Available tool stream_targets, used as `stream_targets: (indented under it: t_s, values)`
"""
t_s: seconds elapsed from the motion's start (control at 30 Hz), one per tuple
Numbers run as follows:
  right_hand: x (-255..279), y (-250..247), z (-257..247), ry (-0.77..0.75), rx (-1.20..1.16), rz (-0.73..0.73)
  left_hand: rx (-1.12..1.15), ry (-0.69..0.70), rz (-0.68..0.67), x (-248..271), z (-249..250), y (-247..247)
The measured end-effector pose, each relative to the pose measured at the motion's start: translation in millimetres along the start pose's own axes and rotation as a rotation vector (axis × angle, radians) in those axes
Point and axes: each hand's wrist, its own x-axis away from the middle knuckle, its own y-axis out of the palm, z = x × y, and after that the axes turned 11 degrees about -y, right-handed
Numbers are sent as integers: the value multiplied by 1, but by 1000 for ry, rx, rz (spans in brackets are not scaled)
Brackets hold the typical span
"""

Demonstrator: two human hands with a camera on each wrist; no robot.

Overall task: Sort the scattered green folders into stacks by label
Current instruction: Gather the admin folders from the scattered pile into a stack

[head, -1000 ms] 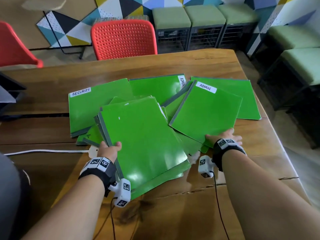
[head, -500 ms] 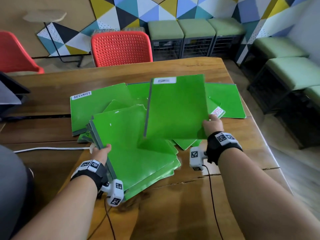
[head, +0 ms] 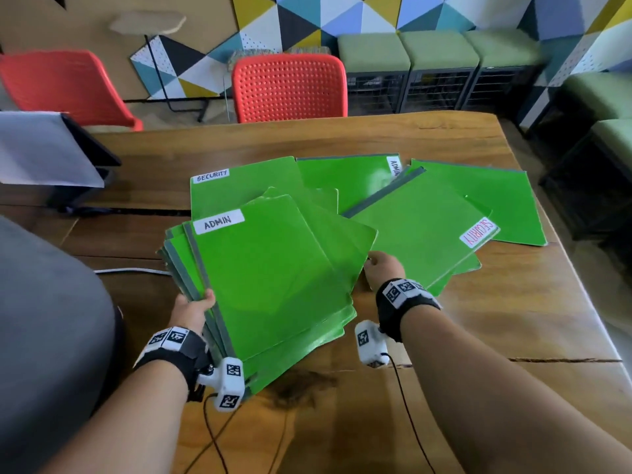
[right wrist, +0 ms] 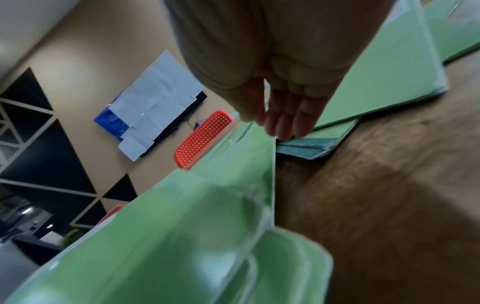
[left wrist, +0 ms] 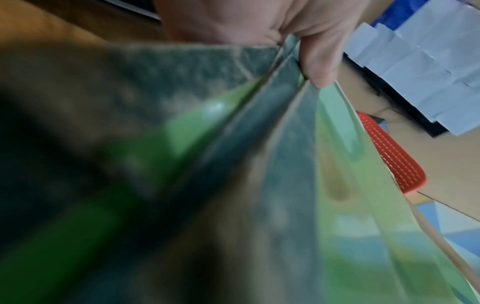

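- Held stack of green folders [head: 270, 285], lower centre of head view: several gathered, topmost labelled ADMIN; labels beneath are hidden.
- Left hand [head: 191, 311]: thumb on top and fingers [left wrist: 320, 61] curled round the stack's grey spine edges, lifting that side.
- Right hand [head: 383, 268]: fingers [right wrist: 288, 119] nearly straight, tips at the stack's right edge beside folders lying on the worktop [head: 478, 336]; no grip visible.
- Loose folders, upper centre and right: SECURITY folder [head: 239, 186], red-lettered SECURITY folder [head: 420, 234], another ADMIN folder [head: 349, 176], one unlabelled at far right [head: 496, 200].
- Progress, judged: partly done; no separate stacks set down, labels still mixed.
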Motion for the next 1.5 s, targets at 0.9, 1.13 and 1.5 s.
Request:
stream_targets:
  t_s: [0.9,1.13,1.5]
  values:
    - [83,-11,60,413,-1127,-187,-7,-136,-177,29,-6,66]
    - [85,-39,71,326,-422,-264,67,-47,-184,43,-22,78]
    - [90,-81,17,25,-597,-181,166,347,-417,93,-13,50]
